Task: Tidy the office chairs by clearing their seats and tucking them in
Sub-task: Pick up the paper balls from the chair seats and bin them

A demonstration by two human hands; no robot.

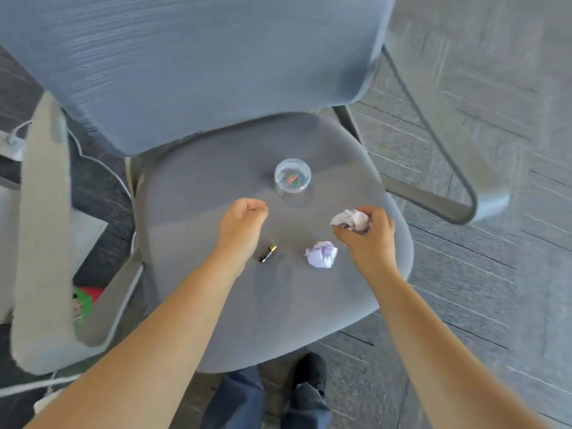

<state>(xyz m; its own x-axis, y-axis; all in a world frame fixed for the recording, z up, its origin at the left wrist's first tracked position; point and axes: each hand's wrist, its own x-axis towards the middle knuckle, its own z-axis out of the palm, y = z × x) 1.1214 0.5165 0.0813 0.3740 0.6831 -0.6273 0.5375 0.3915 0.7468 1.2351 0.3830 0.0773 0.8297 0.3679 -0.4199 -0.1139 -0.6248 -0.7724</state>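
A grey office chair (192,193) fills the middle of the frame, its seat holding several loose things. The right hand (368,235), right of centre, is clamped around a crumpled paper ball (351,219). A second paper ball (322,254) lies on the seat just below and left of it. The left hand (243,222), at centre, is curled into a loose fist, apparently holding nothing. A small battery (268,254) lies beside that wrist; its label is too blurred to read. A clear round tub (292,178) of coloured clips stands above the hands.
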